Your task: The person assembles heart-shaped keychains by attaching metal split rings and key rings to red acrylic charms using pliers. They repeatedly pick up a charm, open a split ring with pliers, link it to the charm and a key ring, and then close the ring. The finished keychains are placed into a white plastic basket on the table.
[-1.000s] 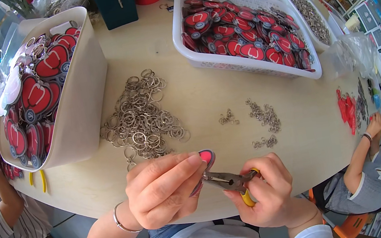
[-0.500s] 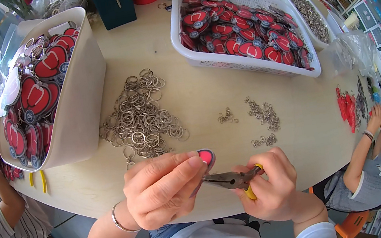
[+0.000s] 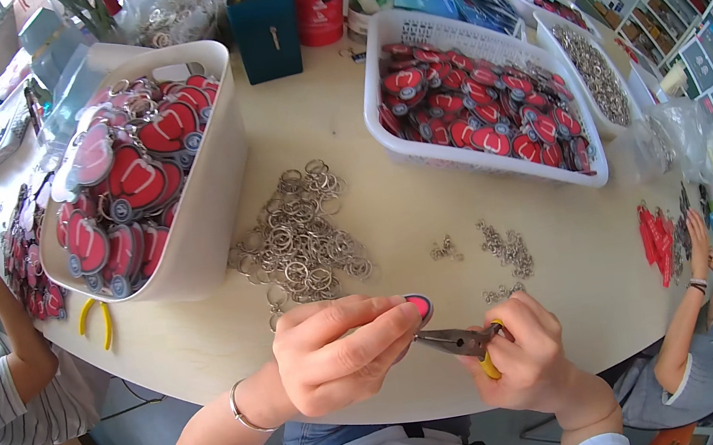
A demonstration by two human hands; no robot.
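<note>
My left hand (image 3: 337,358) pinches a red and grey keychain charm (image 3: 423,307), mostly hidden by the fingers. My right hand (image 3: 522,353) is closed round yellow-handled pliers (image 3: 454,341), whose metal jaws point left and reach the charm's lower edge. Whether a small ring sits in the jaw tips is too small to tell. Beyond my left hand lies a heap of silver split rings (image 3: 298,242). Beyond my right hand are little piles of small metal links (image 3: 508,249).
At left stands a white bin (image 3: 219,217) heaped with ringed charms; a perforated white basket (image 3: 488,165) of red charms is far right. Yellow-handled pliers (image 3: 97,322) lie by the left edge. A green box (image 3: 267,39) and red cup (image 3: 320,16) stand behind. Co-workers sit on both sides.
The whole view has shifted, so the table things sit lower and further right. My hands keep the charm and the pliers together; the hold looks the same.
</note>
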